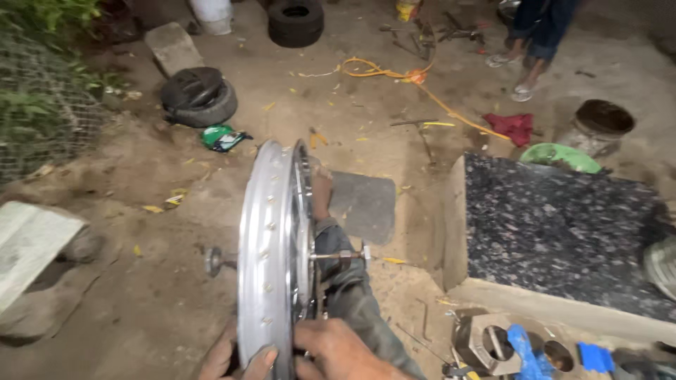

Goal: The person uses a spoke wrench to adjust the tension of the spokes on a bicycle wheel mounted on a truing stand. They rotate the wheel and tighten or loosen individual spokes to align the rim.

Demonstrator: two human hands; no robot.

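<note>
Head view looked down on a dirt yard where a bare silver spoked motorcycle wheel rim stood upright on edge, no tyre on it, its steel axle poking out sideways through the hub. Judging by that, the tyre was already off and the rim was being steadied between the person's knees or against a trouser leg; whatever refitting or truing remained had no visible sign of being started. A large speckled dark stone slab lay to the right, set on a pale base. Two worn black tyres sat further back, one lying near a wire fence and another at the top edge. An orange cord trailed across the dirt past a red rag and a green plastic bowl.

The left hand curled its fingers onto the rim's lower edge, and the right hand closed over the rim beside it. Both were cut off by the bottom border, so the thumbs and the exact grip could not be read. The spokes and hub were largely hidden edge-on, and a blue tool among the metal parts at lower right was too jumbled to identify. Another person's legs showed only from the knee down.
</note>
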